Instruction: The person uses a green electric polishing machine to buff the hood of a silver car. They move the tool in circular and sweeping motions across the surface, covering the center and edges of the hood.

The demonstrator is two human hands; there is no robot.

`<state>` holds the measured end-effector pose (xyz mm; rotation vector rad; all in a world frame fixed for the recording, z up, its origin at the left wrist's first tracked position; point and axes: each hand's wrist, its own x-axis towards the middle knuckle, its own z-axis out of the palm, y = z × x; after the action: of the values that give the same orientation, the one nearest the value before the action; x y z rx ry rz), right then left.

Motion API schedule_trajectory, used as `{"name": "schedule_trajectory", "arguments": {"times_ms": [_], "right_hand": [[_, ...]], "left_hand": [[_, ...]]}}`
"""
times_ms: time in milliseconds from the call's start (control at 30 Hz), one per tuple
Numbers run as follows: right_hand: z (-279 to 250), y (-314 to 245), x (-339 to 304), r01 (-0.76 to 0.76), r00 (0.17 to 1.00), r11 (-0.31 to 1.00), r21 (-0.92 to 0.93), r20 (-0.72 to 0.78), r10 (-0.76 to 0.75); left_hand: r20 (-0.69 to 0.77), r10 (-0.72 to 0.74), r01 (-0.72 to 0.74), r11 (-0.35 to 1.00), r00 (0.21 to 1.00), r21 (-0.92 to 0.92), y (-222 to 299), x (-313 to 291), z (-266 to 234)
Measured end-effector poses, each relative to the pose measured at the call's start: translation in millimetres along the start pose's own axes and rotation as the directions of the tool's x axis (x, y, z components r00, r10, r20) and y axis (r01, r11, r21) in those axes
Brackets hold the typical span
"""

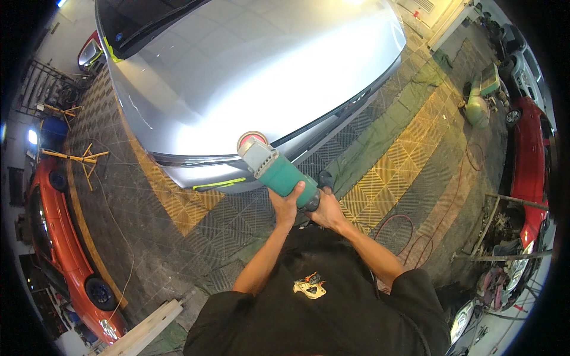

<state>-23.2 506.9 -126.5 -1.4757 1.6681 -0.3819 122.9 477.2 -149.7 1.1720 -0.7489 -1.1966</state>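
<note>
At the front edge of the hood, you held the polisher.
Your left grip wrapped its body, your right grip its rear. The hood looked glossy already; what was left couldn't be told.

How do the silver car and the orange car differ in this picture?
Colour: the silver car is pale and metallic, while the orange car is vivid orange.
Place: the silver car stands ahead, its front edge behind the green polisher in this view; the orange car stands off to the left.
Tape: the silver car carries yellow-green tape; none can be made out on the orange car.
Both have glossy paint.
</note>
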Motion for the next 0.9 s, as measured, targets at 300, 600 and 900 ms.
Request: {"name": "schedule_trajectory", "arguments": {"times_ms": [300,600,900], "right_hand": [[-48.4,48.9,12.3,-0.043,0.979,0.963,0.265,-0.182,0.093],[-132.1,79.3,57.6,-0.052,0.924,0.731,0.681,-0.244,0.294],[-93.1,27.9,50.3,0.022,0.959,0.862,0.507,-0.254,0.125]], "left_hand": [[0.187,-0.05,0.022,0.989,0.981,0.147,-20.9,30.7,99.5],[0.324,-0.313,0.052,0.785,0.893,0.617,-2.6,85.6,247.7],[0.209,-0.192,0.085,0.897,0.959,0.434,19.1,53.0,156.5]]}}
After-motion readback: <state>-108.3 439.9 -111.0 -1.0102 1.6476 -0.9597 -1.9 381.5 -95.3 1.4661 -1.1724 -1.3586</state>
